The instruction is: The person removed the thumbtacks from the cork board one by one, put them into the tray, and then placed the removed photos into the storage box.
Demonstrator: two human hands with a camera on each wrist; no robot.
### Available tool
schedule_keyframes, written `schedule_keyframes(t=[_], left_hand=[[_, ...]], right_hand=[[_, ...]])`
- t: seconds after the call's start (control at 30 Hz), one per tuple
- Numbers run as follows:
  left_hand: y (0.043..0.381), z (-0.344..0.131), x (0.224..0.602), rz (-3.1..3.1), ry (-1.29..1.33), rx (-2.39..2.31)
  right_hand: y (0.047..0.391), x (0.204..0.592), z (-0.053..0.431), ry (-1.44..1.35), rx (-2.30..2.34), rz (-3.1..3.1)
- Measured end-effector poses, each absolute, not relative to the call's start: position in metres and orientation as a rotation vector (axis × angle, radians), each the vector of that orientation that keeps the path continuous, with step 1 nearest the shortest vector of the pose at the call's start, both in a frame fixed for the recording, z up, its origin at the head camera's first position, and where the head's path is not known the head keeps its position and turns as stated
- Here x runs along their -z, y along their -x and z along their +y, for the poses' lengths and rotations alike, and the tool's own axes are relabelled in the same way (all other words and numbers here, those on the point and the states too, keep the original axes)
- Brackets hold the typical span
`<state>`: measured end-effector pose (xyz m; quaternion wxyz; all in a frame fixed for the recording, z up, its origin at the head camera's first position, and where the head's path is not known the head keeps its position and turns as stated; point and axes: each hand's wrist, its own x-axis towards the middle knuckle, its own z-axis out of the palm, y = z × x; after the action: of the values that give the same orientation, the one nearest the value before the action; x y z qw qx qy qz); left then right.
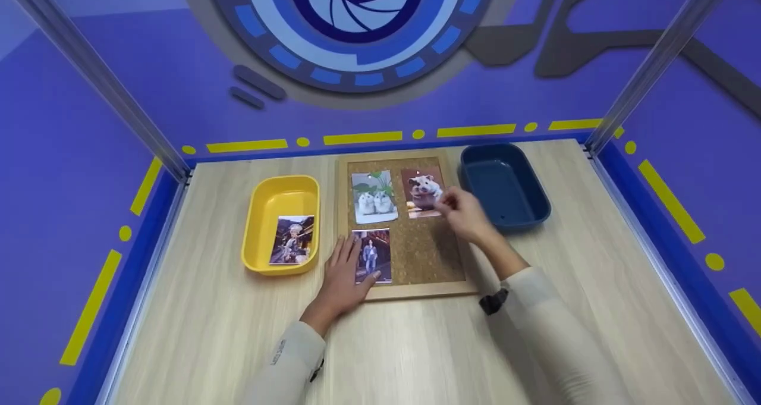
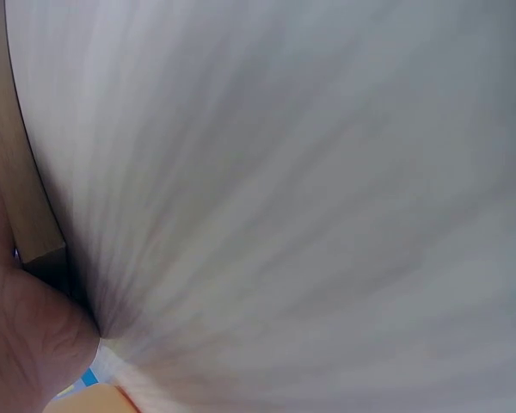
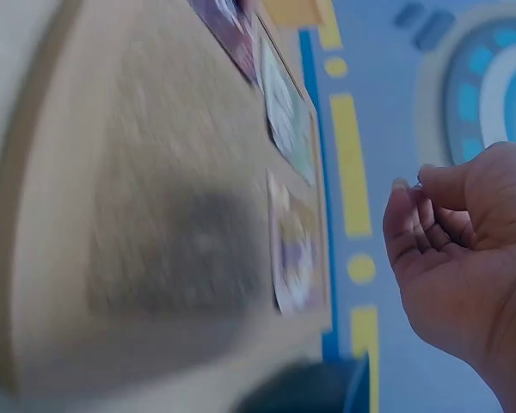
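At the corkboard's (image 1: 425,253) near left, I see the left hand (image 1: 342,283), fingers extended and gripping nothing, resting on the frame (image 1: 416,291), thumb on the portrait photo (image 1: 374,253). Farther right, beside the hamster photo (image 1: 420,194), the right hand (image 1: 465,213) pinches a tiny item (image 3: 419,183), too small for me to identify.

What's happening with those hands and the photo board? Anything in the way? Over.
Left hand rests on corkboard and its lower-left photo. Right hand pinches a tiny object, unclear what. In the way: left thumb, covering part of that photo.
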<state>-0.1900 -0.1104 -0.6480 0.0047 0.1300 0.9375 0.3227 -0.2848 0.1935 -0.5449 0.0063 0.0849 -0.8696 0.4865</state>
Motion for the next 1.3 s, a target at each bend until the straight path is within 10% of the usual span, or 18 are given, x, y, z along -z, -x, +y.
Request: schedule_keyframes(t=[0.6, 1.3], left_hand=[[0.192, -0.112, 0.645, 2.925, -0.399, -0.96], [0.193, -0.11, 0.646, 2.92, -0.398, -0.989]], right_hand=[[0.292, 0.556, 0.309, 0.087, -1.05, -2.87], [0.318, 0.567, 0.336, -0.01, -0.585, -3.239]])
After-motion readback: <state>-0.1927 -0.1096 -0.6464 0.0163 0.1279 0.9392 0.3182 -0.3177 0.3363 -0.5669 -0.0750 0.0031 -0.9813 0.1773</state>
